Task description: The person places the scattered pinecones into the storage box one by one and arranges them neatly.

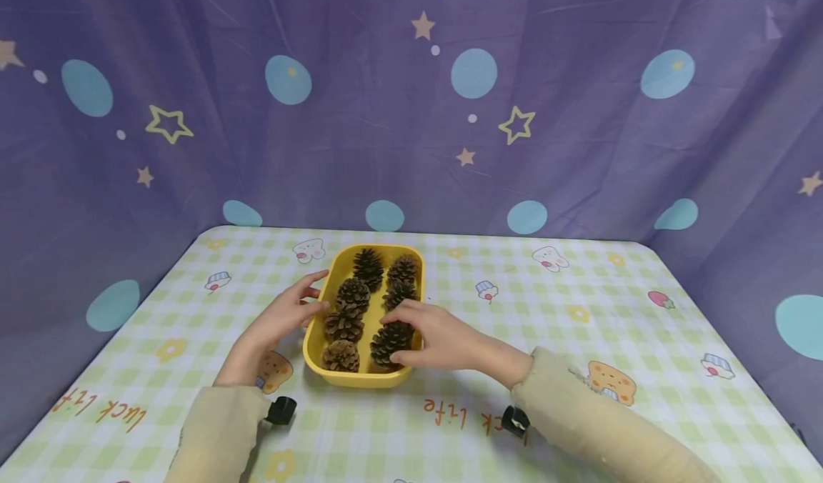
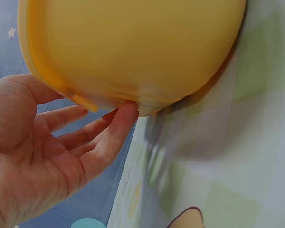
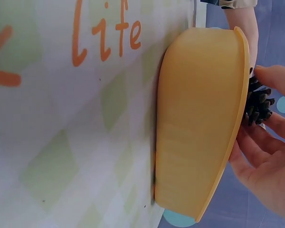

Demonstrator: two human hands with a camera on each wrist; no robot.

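Note:
A yellow rectangular box (image 1: 341, 378) stands on the table with several brown pine cones (image 1: 353, 297) in two rows. My left hand (image 1: 286, 315) holds its left side, thumb at the rim (image 2: 26, 61) and a fingertip (image 2: 128, 110) against the outer wall. Over the near right corner, my right hand (image 1: 440, 336) grips a dark pine cone (image 1: 388, 343) between thumb and fingers. From the right wrist, this pine cone (image 3: 259, 103) shows just above the rim. Part of the right row is hidden under the right hand.
A green-and-white checked cloth (image 1: 534, 304) with printed cartoons and lettering covers the table. Behind it hangs a purple curtain (image 1: 373, 154) with stars and blue ovals. Black devices (image 1: 281, 411) are worn at both wrists, below the beige sleeves (image 1: 598, 415).

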